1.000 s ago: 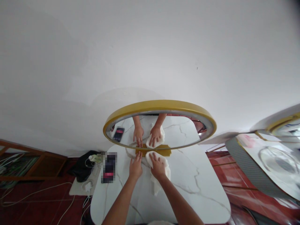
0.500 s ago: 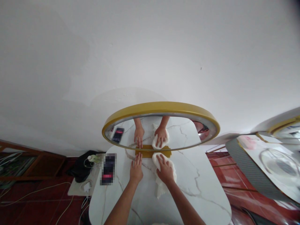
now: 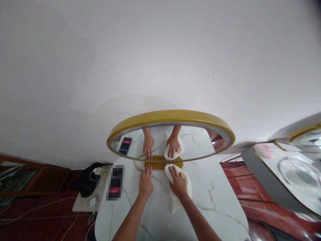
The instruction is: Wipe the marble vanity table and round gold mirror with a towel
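Note:
My left hand lies flat with its fingers stretched out, the fingertips at the left end of the gold mirror base. Under my right hand is a white cloth, pressed onto the white marbled table by the spread fingers. The cloth's front end touches the base, and its tail trails toward me. Above the base stands an oval gold-framed mirror, which reflects both hands and the cloth.
A pixelated phone-like object lies on the table's left side. Beyond that edge are a black bag, a white adapter and cables. Another table with a fan-like reflection stands at right. The wall rises behind the mirror.
My right hand and the cloth have shifted slightly to the right along the mirror base. My left hand has stayed in nearly the same place.

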